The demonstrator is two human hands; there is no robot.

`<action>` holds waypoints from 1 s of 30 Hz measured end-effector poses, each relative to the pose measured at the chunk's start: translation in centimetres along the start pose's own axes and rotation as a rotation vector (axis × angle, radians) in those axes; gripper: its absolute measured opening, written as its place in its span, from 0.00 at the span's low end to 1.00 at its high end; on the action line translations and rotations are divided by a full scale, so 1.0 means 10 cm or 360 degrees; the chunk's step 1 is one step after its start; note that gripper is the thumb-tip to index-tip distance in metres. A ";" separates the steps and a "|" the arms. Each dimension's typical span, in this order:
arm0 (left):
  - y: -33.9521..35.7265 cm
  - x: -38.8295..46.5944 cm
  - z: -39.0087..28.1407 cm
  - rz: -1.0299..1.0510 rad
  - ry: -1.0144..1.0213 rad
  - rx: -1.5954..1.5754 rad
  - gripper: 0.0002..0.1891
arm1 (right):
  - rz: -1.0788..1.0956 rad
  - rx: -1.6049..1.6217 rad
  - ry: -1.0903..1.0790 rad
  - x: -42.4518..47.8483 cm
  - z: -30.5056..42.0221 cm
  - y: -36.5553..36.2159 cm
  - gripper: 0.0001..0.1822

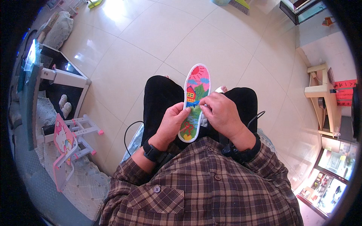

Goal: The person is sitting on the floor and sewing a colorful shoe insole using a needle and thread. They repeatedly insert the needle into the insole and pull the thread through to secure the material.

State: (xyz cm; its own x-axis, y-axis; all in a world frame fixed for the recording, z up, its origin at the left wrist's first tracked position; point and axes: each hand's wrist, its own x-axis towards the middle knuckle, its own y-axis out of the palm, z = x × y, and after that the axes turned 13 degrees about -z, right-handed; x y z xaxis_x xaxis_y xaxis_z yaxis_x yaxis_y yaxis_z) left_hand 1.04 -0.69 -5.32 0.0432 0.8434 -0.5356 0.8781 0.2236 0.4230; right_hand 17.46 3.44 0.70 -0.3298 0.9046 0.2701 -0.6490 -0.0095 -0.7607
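A cross-stitched shoe insole [198, 87] with a white edge stands out above my lap, its toe end pointing away from me. Its stitching shows a red sun, a red-roofed house, green trees and blue water. My left hand [173, 120] grips the insole's left edge, with the thumb on the stitched face. On the other side, my right hand [219, 108] has its thumb and forefinger pinched together at the right edge, near the blue stitches. Whether a needle or thread is between those fingertips is too small to tell.
Tiled floor [164, 42] lies beyond my knees. A pink and white child's folding chair [65, 138] stands at the left by a glass-topped table [60, 73] and a cloth-covered sofa [82, 186]. Wooden furniture [325, 99] is at the right; a broom [239, 6] lies at the top.
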 end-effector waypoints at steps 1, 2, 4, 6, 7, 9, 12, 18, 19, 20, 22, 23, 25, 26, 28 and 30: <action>0.00 0.00 0.00 -0.0001 -0.0001 0.0007 0.10 | 0.0000 0.0000 -0.0004 0.00 0.00 0.00 0.05; -0.01 0.01 0.00 0.0013 0.0002 0.0018 0.10 | 0.0000 -0.0001 -0.0007 0.00 0.00 0.00 0.05; -0.03 0.02 0.01 0.0042 0.0006 0.0040 0.11 | -0.0004 0.0002 -0.0015 0.00 -0.01 0.01 0.05; -0.02 0.02 0.01 0.0038 0.0002 0.0045 0.11 | -0.0002 0.0007 -0.0021 0.00 -0.02 0.01 0.05; -0.02 0.02 0.01 0.0034 0.0002 0.0048 0.11 | 0.0002 0.0011 -0.0024 0.01 -0.02 0.01 0.05; 0.00 0.00 -0.02 0.0010 -0.0006 0.0050 0.10 | 0.0005 0.0009 -0.0034 0.01 -0.01 0.01 0.05; 0.01 0.00 -0.03 0.0007 -0.0012 0.0046 0.09 | 0.0009 -0.0007 -0.0044 0.01 -0.01 0.01 0.05; 0.00 -0.01 -0.03 0.0021 -0.0030 0.0047 0.09 | 0.0035 -0.0012 -0.0031 0.01 0.00 0.00 0.05; 0.01 -0.01 -0.04 0.0016 -0.0031 0.0052 0.09 | 0.0031 -0.0008 -0.0033 0.01 0.00 0.00 0.05; 0.01 -0.01 -0.03 0.0004 0.0000 0.0072 0.09 | 0.0028 -0.0005 -0.0035 0.01 -0.01 0.01 0.05; 0.01 -0.01 -0.02 -0.0018 0.0059 0.0114 0.08 | 0.0015 -0.0012 -0.0056 0.01 -0.01 0.02 0.04; 0.00 0.00 -0.01 -0.0044 0.0204 0.0337 0.07 | 0.0008 -0.0016 -0.0066 0.00 -0.01 0.02 0.04; -0.02 0.03 -0.01 -0.0100 0.0496 0.0781 0.06 | 0.0018 -0.0060 -0.0090 0.00 0.00 0.02 0.04; -0.01 0.02 -0.03 -0.0128 0.0657 0.1013 0.06 | 0.0022 -0.0081 -0.0102 0.00 0.00 0.02 0.04; 0.06 -0.03 -0.14 -0.0183 0.0983 0.1479 0.05 | 0.0049 -0.0161 -0.0148 -0.01 0.01 0.02 0.05; 0.12 -0.04 -0.16 -0.0207 0.1122 0.1557 0.05 | 0.0043 -0.0200 -0.0179 -0.01 0.01 0.02 0.05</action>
State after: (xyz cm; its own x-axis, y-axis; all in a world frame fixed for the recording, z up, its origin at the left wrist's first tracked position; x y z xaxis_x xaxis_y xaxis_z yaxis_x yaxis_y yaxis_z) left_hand 1.27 -0.01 -3.44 -0.0736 0.9910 0.1116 0.8586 0.1198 -0.4984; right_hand 17.26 3.26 0.59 -0.4251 0.8512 0.3078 -0.5502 0.0270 -0.8346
